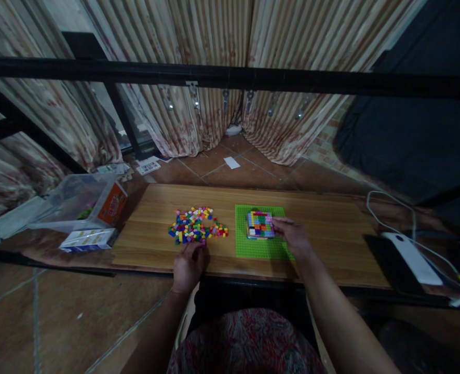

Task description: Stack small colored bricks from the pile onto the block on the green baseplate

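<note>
A block of multicoloured toy bricks [260,225] stands on a green studded baseplate [249,250]. At the block's right side are the fingertips of my right hand [295,236], brought together; whether a brick is between them is too small to see. To the left, a loose pile of small coloured toy bricks [194,227] is spread on the wooden table [331,223]. My left hand [189,264] is at the pile's near edge with its fingers curled in a pinch. Those fingers hide whatever they may hold.
Left of the table are a clear plastic bin [70,189] with an orange label and a white-and-blue box [88,240]. A white device [411,258] with a cable [420,241] lies at the right end. A black rail [230,78] crosses before the curtains [199,119].
</note>
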Available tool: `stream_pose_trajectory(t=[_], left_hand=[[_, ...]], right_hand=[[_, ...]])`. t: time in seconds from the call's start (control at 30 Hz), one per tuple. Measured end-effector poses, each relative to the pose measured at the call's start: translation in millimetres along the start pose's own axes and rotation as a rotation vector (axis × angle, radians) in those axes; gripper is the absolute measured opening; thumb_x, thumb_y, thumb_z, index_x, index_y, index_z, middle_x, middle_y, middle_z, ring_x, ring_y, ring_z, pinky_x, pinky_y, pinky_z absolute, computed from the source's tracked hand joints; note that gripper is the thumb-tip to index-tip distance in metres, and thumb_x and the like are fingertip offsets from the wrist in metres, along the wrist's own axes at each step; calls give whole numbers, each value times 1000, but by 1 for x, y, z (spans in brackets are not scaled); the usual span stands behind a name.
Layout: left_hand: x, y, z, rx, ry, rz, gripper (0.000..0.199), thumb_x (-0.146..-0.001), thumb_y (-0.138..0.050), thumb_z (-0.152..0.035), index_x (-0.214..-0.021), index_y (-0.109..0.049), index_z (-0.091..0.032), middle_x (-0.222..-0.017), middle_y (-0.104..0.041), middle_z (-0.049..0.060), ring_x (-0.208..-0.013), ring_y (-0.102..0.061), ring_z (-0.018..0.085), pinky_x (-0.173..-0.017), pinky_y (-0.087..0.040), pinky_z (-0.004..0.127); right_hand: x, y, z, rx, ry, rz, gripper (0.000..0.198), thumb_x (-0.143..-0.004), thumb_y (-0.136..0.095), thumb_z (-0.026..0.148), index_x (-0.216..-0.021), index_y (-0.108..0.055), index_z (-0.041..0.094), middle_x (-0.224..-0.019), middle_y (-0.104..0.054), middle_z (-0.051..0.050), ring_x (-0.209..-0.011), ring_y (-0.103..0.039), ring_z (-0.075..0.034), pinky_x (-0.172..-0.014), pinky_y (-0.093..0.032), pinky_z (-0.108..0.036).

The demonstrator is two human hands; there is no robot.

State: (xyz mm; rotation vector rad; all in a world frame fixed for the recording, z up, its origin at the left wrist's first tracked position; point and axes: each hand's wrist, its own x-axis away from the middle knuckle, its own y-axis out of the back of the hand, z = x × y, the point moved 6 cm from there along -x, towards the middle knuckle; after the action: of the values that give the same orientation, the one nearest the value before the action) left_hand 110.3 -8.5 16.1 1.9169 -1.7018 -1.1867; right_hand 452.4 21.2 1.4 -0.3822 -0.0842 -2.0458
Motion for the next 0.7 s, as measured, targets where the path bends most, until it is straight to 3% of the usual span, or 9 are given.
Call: stream_pose_trajectory(t=[0.17,0.4,0.7], left_hand=[[0,2,-2,8,-6,-14,14,-86,-52,-25,-90,-64,-20,-87,-68,5,-80,-65,16,-73,-50,25],[1,-1,2,17,-4,-6,13,-86,-53,-26,-90,-63,-20,-88,-68,5,-82,-65,16,-74,-49,26],[1,-1,1,4,36,5,13,-86,-53,-26,-89,-64,-20,-88,-69,5,-80,-65,16,-72,-49,25]], right_hand=[[-3,-1,-4,-52,-89,26,19,-53,-82,27,-67,-70,20,-61,-69,0,-55,-61,-13,-54,-49,-25],[-10,1,-5,28,-85,55,12,-61,-78,25,-66,-68,20,-61,-69,-3,-59,-65,-17,-57,-52,-29],[-3,-5,-2,-15,-124,42,12,-60,-78,22,-65,-67,19,-58,-68,-1,-51,-62,-14,-51,-51,-25]])
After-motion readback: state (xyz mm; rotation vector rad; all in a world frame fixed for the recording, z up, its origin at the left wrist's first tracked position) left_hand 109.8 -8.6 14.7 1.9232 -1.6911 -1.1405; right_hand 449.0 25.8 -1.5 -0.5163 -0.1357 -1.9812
